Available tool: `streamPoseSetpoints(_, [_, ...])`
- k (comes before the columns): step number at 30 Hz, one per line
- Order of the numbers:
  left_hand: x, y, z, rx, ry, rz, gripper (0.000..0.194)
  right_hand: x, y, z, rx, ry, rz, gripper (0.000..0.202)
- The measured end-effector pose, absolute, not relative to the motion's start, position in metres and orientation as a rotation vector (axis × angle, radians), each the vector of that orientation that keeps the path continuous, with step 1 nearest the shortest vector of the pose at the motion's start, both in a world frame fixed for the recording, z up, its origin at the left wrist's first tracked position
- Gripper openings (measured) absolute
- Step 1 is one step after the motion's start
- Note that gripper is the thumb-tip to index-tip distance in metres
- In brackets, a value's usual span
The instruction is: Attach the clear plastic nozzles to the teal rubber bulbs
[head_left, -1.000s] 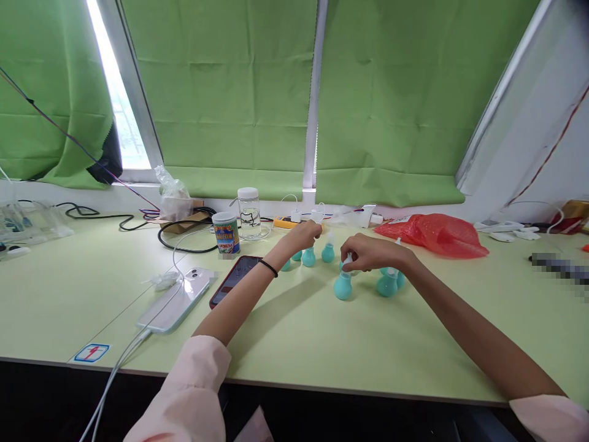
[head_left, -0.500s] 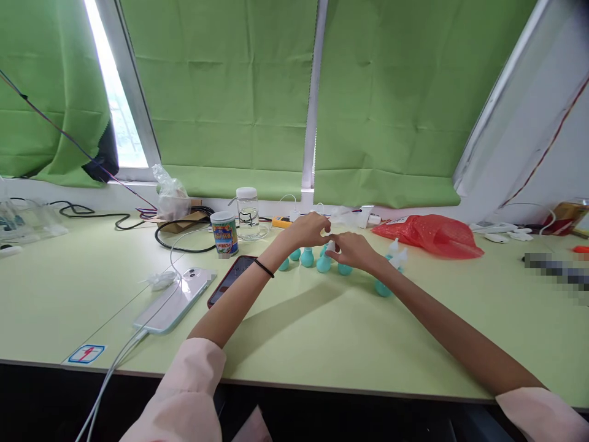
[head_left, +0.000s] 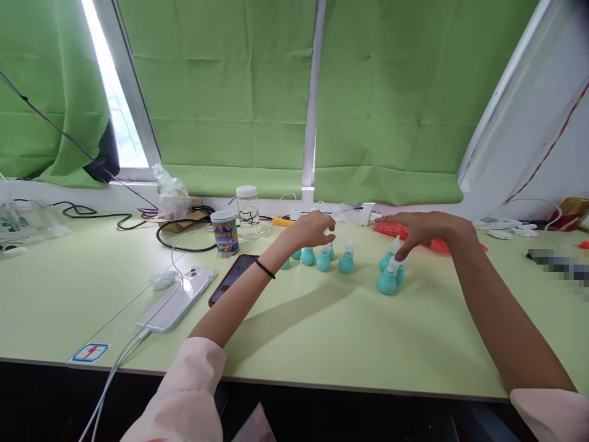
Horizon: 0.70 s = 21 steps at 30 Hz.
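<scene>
My left hand [head_left: 311, 229] hovers over a row of teal squeeze bulbs with whitish pointed tips, its fingers curved with a gap at the thumb. Directly beneath it stands one bulb [head_left: 323, 261], its tip partly covered by the hand; whether they touch is unclear. Beside that, to the right, another bulb [head_left: 346, 263] stands upright. Over a separate cluster at the right, my right hand [head_left: 427, 230] is spread, fingers stretched leftward. Its thumb is close to the tip of the front bulb [head_left: 386, 282]; contact cannot be made out. Behind that one are two more bulbs.
A phone [head_left: 234, 277] lies beside my left forearm, with a pale phone [head_left: 177, 299] on a cable further left. A patterned tub [head_left: 225, 233] and a clear jar [head_left: 248, 215] stand behind. A red plastic bag [head_left: 390, 229] lies behind my right hand.
My right hand has moved right, away from my left hand and the row, to the right-hand cluster, and its fingers have spread. My left hand has stayed nearly in place.
</scene>
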<state>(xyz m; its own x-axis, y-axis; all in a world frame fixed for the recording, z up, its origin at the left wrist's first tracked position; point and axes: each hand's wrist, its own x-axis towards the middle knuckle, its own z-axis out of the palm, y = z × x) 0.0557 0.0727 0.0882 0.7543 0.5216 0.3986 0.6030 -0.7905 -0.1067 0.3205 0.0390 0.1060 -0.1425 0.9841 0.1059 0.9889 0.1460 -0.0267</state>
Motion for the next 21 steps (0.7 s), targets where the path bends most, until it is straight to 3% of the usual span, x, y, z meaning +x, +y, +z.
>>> streamPoseSetpoints(5, [0.059, 0.065, 0.089, -2.742, -0.834, -0.495, 0.025, 0.315, 0.046, 0.097, -2.147, -2.232, 0.455, 0.074])
streamPoseSetpoints(10, [0.059, 0.063, 0.091, -2.778, -0.874, -0.482, 0.025, 0.310, 0.053, 0.094, -2.029, -2.269, 0.754, 0.040])
streamPoseSetpoints(15, [0.058, 0.066, 0.090, -2.761, -0.873, -0.489, 0.024, 0.314, 0.065, 0.091, -2.013, -2.339, 0.842, 0.028])
streamPoseSetpoints(21, [0.057, 0.069, 0.088, -2.743, -0.837, -0.483, 0.025, 0.318, 0.074, 0.085, -1.929, -2.353, 0.696, 0.025])
